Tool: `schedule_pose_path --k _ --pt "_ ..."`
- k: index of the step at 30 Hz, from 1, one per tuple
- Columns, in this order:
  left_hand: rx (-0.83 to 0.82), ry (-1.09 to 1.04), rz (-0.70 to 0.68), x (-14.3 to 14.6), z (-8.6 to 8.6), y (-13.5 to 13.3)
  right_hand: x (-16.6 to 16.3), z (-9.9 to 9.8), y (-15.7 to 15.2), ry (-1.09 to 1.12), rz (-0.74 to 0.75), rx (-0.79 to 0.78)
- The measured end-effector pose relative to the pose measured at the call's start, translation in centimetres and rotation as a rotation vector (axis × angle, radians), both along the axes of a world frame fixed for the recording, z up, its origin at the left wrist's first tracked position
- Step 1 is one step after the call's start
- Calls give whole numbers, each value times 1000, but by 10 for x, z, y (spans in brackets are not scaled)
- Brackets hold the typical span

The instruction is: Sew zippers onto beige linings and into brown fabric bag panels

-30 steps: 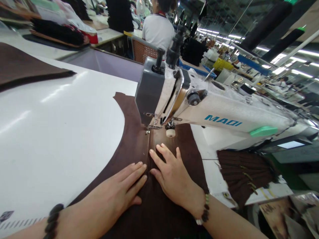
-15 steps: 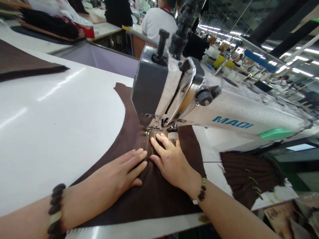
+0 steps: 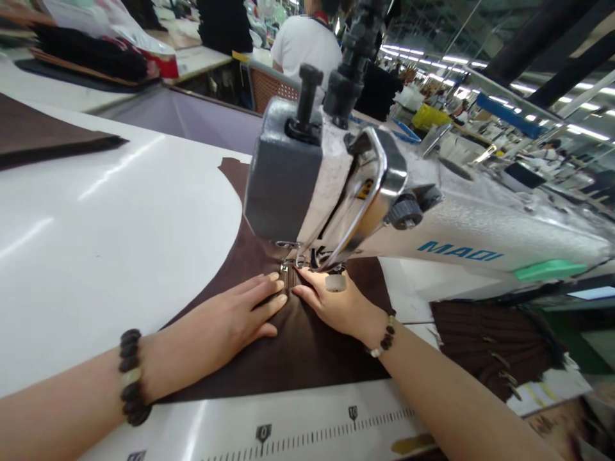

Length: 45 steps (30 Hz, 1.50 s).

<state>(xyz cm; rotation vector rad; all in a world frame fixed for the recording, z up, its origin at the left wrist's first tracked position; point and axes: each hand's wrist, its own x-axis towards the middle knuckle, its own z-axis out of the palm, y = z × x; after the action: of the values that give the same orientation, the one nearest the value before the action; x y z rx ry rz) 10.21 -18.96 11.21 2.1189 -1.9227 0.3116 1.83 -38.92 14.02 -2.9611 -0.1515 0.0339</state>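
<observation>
A brown fabric piece lies on the white table under the head of a white sewing machine. My left hand rests flat on the fabric, fingers stretched toward the presser foot. My right hand lies flat on the fabric just right of the seam, fingertips right at the foot, partly hidden under the machine head. Both wrists wear dark bead bracelets. Neither hand holds anything.
The white table spreads to the left, with a printed ruler along its front edge. More brown cloth lies far left. A stack of brown ribbed pieces sits at right. A person in white sits beyond.
The fabric has fed away under the foot, and both hands have slid forward with it. The right fingertips now sit under the machine head. The table's front edge and ruler have come into view.
</observation>
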Motion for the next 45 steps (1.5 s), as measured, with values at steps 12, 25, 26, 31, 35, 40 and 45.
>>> schedule_pose_path --k 12,25,26,31,35,40,45 --pt "-16 -53 7 9 1 -2 -19 5 18 -11 -34 196" --pt "84 -24 9 7 13 -5 -22 5 3 -1 59 315" --pt "79 -27 14 8 11 -4 -22 5 1 1 70 314" --pt "39 -88 -6 11 5 -4 -21 5 -2 -4 93 319" --pt "74 -116 8 9 9 -5 -22 5 -3 -1 109 297" --pt "74 -163 12 6 12 -6 -21 5 -5 0 131 278" --pt "142 -97 14 10 8 -9 -18 0 -8 -22 152 248"
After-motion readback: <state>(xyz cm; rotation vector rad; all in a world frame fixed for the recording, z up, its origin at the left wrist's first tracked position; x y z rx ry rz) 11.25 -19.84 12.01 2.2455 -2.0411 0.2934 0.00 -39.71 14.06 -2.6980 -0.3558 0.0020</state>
